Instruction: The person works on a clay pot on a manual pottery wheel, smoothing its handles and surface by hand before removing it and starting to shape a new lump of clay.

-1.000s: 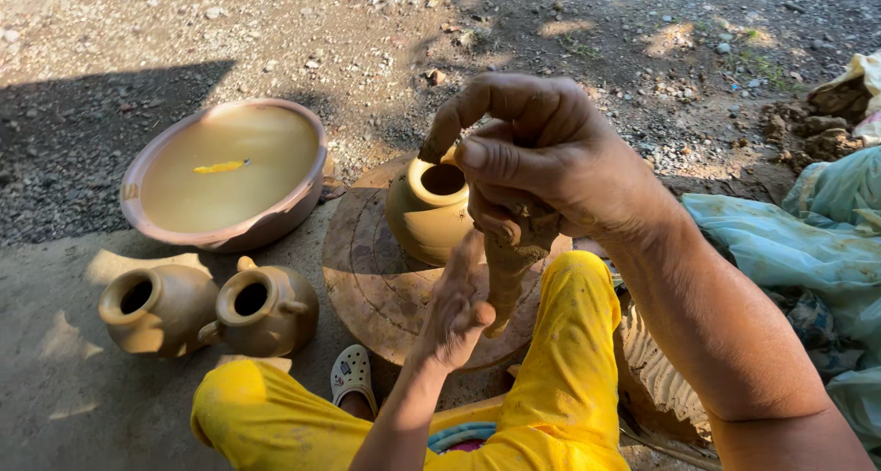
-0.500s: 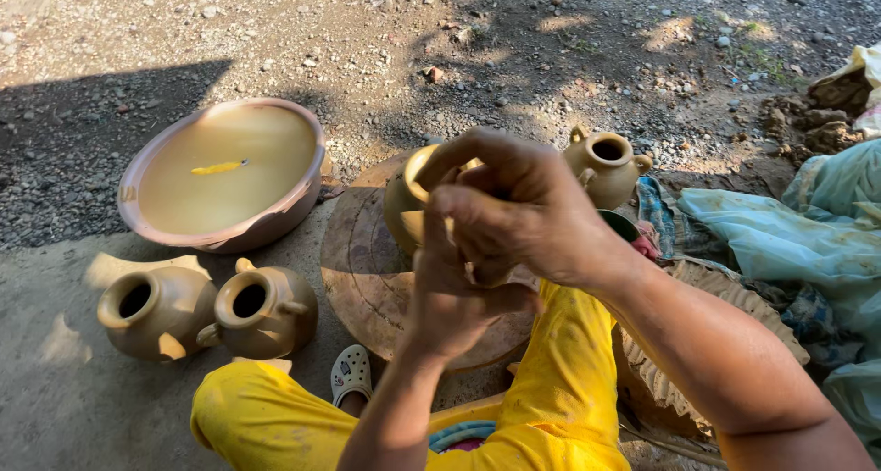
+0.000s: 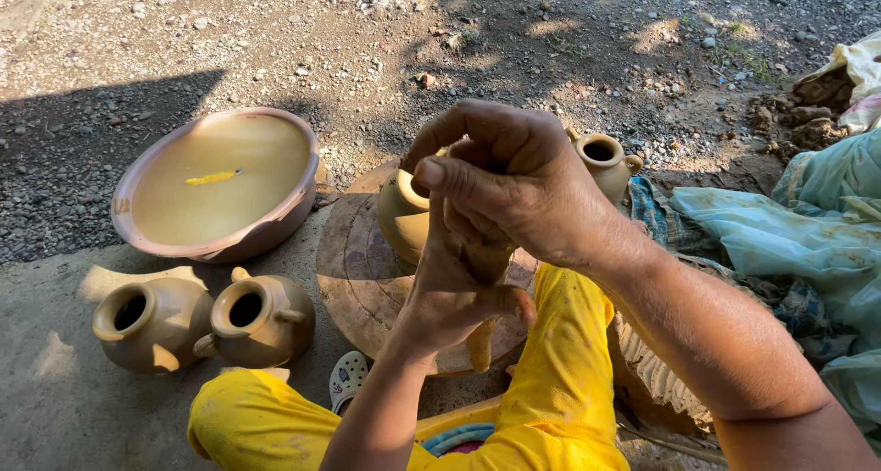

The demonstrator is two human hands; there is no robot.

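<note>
Hands meet above a round wooden wheel (image 3: 367,278): the left hand (image 3: 459,288) and right hand (image 3: 514,182) press closed around a roll of clay (image 3: 480,343) hanging between them. Behind stands an unfired pot (image 3: 404,216); a water basin (image 3: 275,228) lies left.

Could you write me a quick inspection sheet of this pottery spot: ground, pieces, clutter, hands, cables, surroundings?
Surface: round wooden wheel on concrete beside gravel.
Job's things: clay roll between both palms; unfinished pot on the wheel.
Clutter: two handled jugs, another small jug, basin of cloudy water, a clog.
Hands: left hand and right hand pressed on the roll.
Cables: nothing seen.
Surroundings: plastic sheet, clay lumps.
</note>
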